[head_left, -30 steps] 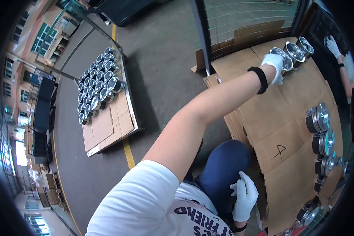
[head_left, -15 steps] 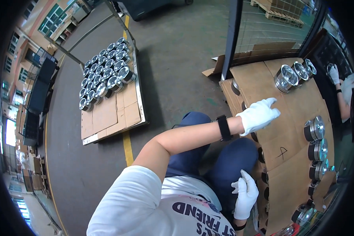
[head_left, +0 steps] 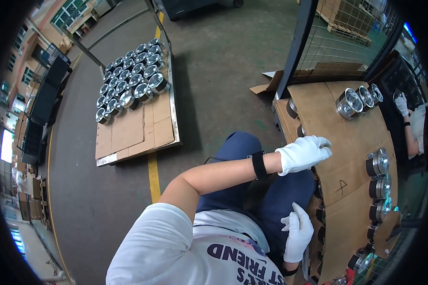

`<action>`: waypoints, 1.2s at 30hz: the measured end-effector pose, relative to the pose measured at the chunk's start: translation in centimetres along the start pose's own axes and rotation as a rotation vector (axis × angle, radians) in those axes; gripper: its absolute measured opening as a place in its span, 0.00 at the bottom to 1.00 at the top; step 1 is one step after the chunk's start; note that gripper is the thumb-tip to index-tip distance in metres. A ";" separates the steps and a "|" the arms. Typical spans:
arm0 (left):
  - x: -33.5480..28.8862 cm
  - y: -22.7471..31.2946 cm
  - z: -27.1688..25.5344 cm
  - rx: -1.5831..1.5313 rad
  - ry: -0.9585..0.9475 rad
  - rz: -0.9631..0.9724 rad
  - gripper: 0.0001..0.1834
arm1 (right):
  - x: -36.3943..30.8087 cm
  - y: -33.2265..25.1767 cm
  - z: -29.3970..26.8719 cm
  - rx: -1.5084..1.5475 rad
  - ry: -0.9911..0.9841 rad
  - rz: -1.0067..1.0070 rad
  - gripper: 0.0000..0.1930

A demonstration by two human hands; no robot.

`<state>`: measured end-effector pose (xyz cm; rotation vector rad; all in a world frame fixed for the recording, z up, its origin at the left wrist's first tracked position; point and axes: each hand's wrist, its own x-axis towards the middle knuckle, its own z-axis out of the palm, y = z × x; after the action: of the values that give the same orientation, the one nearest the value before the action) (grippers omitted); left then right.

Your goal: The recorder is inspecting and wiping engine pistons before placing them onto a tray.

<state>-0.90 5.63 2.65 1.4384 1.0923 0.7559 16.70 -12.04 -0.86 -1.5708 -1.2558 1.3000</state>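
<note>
My left hand [head_left: 303, 155], in a white glove, reaches over the near edge of the cardboard sheet [head_left: 352, 142]. Its fingers are loosely bent, and no object shows in it. My right hand [head_left: 298, 233], also gloved, rests low beside my thigh with thumb and fingers apart, holding nothing visible. On the sheet's far end stand three shiny metal pistons [head_left: 349, 103]. More pistons with dark sides [head_left: 377, 162] line its right side. Below the sheet, dark round parts [head_left: 320, 215] peek out along the edge next to my knee.
At left, a flat cart [head_left: 159, 132] with a tube frame carries rows of similar pistons [head_left: 130, 100] on cardboard. A wire mesh panel [head_left: 340, 45] with a dark post [head_left: 297, 47] stands behind the sheet. Another person's gloved hand [head_left: 401, 104] works at the far right.
My left hand has drawn back toward me and lowered a little, its fingers bending closer together. The right hand has barely moved. The whole view has shifted slightly.
</note>
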 end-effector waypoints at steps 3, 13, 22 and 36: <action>-0.1 -0.5 -0.1 -0.006 -0.006 0.011 0.28 | -0.4 0.1 0.0 -0.002 0.008 0.004 0.16; -0.4 -0.4 0.1 -0.037 -0.035 -0.029 0.28 | -0.7 -0.1 0.0 -0.003 0.002 -0.007 0.15; -0.6 -0.1 0.5 -0.079 -0.058 -0.038 0.28 | -0.7 -0.2 -0.2 0.000 0.021 0.016 0.15; -0.9 0.4 1.2 -0.266 -0.112 -0.154 0.23 | 3.0 -2.6 -9.3 -0.073 0.438 -0.181 0.13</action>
<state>-0.06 4.34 2.97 1.1448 0.9651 0.6745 25.17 -8.05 2.89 -1.6378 -1.1406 0.7504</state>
